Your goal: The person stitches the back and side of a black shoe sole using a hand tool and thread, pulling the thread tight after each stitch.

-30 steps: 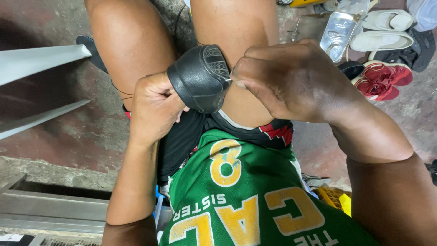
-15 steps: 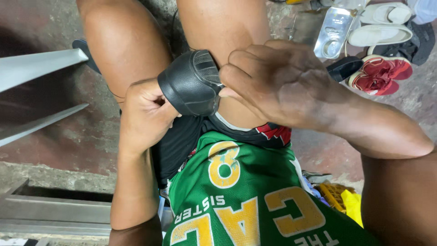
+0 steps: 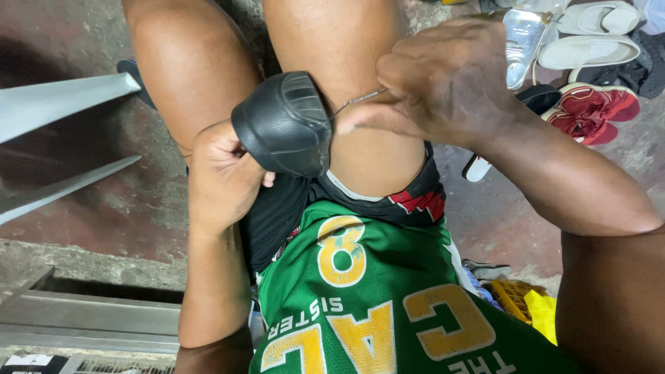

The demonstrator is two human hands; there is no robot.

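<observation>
My left hand (image 3: pixel 222 176) grips a black rubber-soled leather shoe (image 3: pixel 284 125) over the lap, toe pointing up and away. My right hand (image 3: pixel 443 83), just right of it, pinches a thin metal needle (image 3: pixel 357 101), its length running leftward into the shoe's edge. Red sandals (image 3: pixel 589 111) lie on the floor beyond.

Stained reddish concrete floor (image 3: pixel 90 208) carries everything; white sandals (image 3: pixel 589 34) at top right beside clear plastic bottle (image 3: pixel 523 41); red shoe (image 3: pixel 596 111) just below them; yellow mesh item (image 3: pixel 516 298) at lower right; grey metal rail (image 3: pixel 90 322) along lower left.
</observation>
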